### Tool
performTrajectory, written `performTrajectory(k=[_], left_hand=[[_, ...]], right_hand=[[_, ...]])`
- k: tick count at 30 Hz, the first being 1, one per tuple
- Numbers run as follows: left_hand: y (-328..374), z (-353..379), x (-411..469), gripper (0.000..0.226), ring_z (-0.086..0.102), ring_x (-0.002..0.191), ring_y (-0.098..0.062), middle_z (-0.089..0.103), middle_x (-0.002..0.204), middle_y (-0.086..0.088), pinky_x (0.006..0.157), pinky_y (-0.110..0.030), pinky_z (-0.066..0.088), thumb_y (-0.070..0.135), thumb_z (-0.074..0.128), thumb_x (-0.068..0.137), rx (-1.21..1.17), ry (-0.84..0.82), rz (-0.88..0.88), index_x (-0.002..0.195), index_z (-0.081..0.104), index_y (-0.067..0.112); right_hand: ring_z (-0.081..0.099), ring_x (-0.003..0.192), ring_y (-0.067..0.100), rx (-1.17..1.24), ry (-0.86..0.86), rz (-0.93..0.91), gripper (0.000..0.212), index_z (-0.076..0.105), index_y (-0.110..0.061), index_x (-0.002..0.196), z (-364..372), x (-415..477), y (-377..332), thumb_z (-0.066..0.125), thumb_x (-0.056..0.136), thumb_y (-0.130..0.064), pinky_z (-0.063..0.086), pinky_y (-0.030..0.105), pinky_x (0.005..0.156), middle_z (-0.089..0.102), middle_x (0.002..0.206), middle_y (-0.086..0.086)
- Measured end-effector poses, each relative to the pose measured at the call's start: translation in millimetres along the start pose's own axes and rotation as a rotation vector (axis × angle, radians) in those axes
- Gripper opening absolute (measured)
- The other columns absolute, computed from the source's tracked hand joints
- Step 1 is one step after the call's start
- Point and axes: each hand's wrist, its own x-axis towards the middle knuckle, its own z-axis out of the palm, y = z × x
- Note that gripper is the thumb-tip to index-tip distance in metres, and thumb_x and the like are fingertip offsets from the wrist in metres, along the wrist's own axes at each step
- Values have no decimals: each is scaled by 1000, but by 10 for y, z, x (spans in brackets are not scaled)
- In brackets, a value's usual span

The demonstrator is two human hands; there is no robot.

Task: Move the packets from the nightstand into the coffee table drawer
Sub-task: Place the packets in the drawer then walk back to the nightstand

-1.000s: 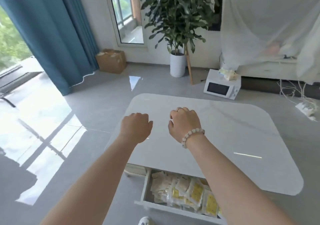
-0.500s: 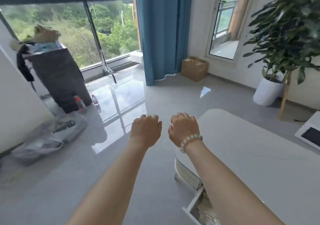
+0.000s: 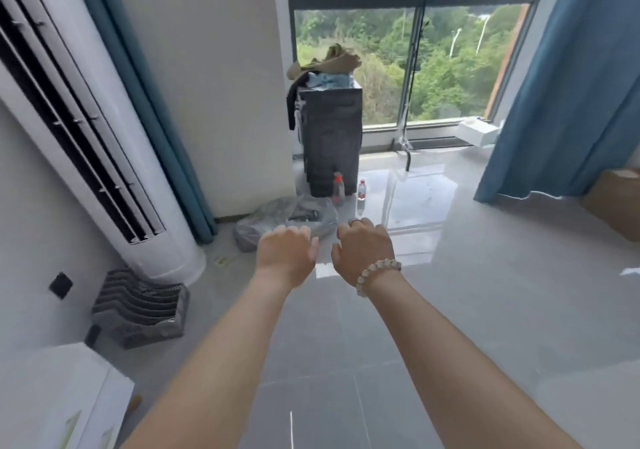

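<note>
Trainee: Hazards, left to right?
Instructor: At lower left, low white cabinet point(image 3: 52, 389), probably the nightstand; no packets show, and the coffee table drawer is out of view. Turning, you could clip its corner. Beside it, tall white air-conditioner tower point(image 3: 104, 158) and grey ribbed tray point(image 3: 138, 310) narrow the way.
Trainee: And the hands?
Instructor: Your left hand point(image 3: 285, 258) and right hand point(image 3: 363, 251) hang loosely curled, grasping nothing visible. Ahead on the glossy grey tile floor point(image 3: 485, 293), crumpled clear plastic bag point(image 3: 287, 218) and two red-capped clear bottles point(image 3: 338, 187): trip or slip risk. Far right, blue curtain point(image 3: 561, 102), well apart.
</note>
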Motion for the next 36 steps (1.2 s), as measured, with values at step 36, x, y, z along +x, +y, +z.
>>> performTrajectory(k=[36], left_hand=[[-3469, 355, -1336, 40, 60, 95, -27, 65, 100, -7, 68, -31, 35, 36, 29, 101, 171, -221, -1272, 100, 60, 10]], right_hand=[[49, 112, 22, 279, -320, -1270, 30, 56, -11, 115, 1055, 1277, -4332, 37, 98, -27, 36, 31, 91, 57, 116, 5]])
